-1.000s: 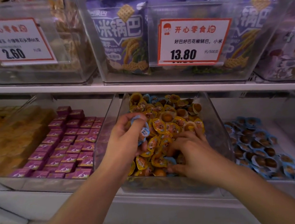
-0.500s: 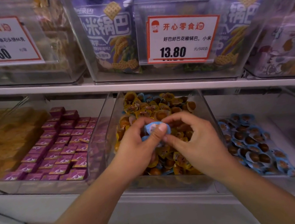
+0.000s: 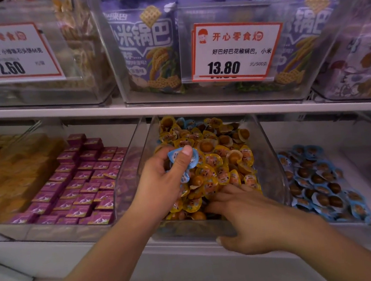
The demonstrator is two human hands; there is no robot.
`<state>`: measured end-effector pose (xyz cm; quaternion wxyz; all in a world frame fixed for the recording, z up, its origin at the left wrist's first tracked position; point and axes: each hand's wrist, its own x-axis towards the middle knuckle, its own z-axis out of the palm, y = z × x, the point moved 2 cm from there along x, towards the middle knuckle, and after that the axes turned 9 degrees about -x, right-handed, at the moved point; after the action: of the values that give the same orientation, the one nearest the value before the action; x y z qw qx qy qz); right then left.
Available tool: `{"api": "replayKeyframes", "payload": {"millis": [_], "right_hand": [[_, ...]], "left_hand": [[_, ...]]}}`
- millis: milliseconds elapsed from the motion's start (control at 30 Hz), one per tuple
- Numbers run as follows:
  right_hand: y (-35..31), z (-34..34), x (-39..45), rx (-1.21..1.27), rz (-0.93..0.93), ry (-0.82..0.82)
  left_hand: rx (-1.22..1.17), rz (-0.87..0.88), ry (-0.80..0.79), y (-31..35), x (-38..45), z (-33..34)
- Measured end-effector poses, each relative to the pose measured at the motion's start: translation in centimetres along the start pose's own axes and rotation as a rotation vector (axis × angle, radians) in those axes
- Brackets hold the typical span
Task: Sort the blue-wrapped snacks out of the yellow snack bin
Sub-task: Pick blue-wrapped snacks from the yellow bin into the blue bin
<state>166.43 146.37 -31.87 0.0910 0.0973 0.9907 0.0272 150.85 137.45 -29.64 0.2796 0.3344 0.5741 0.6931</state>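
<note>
A clear plastic bin (image 3: 273, 167) on the lower shelf is full of yellow-wrapped snacks (image 3: 224, 159), with a few blue wrappers showing near its back. My left hand (image 3: 159, 185) hovers over the bin's left side and holds several blue-wrapped snacks (image 3: 183, 158), the thumb pressed on the top one. My right hand (image 3: 247, 216) is low at the bin's front, fingers reaching into the yellow snacks; what the fingertips touch is hidden.
To the right lies a bin of blue-wrapped snacks (image 3: 315, 180). On the left sit purple boxes (image 3: 78, 188) in a clear bin. The white shelf edge (image 3: 176, 108) overhangs, with bagged snacks and price tags (image 3: 234, 50) above.
My right hand left the blue snack at my left hand and dropped to the front of the yellow pile. My left hand kept the blue snacks and stayed over the bin.
</note>
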Motion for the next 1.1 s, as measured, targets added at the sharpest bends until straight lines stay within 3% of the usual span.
{"api": "replayKeyframes", "payload": {"millis": [133,533,600,667,733,800,867,900,1000,1100], "right_hand": [[0.4,-0.6,0.3,0.030,0.043,0.029],[2.8,-1.0,-0.7,0.722,0.053,-0.012],[2.8,-1.5,-0.6,0.851,0.122,0.139],[2.5,-2.1,-0.4,1.035,0.296,0.437],[2.0,-2.2,-0.3,1.498,0.510,0.625],[1.0,-2.4,-0.1,2.061,0.546,0.470],[0.0,-3.2,-0.4,2.317,0.399,0.247],[-0.3,-3.6,-0.6,2.368,0.338,0.227],[-0.4,-4.5,-1.1,2.463,0.310,0.407],[0.3,-4.5,-2.0,2.375,0.405,0.577]], "left_hand": [[0.009,-0.003,-0.004,0.1,-0.2,-0.3],[0.069,0.048,-0.008,0.1,0.0,0.9],[0.066,0.049,-0.031,0.1,-0.1,1.2],[0.040,0.056,-0.037,0.2,-0.3,1.5],[0.055,0.109,-0.021,0.2,-0.5,1.8],[0.179,0.203,-0.026,0.2,-1.0,2.5],[0.404,0.345,-0.075,0.4,-1.6,3.6],[0.550,0.446,-0.102,0.5,-1.8,4.2],[0.816,0.615,-0.171,0.5,-2.0,6.2],[0.812,0.552,-0.249,0.2,-2.1,7.6]]}}
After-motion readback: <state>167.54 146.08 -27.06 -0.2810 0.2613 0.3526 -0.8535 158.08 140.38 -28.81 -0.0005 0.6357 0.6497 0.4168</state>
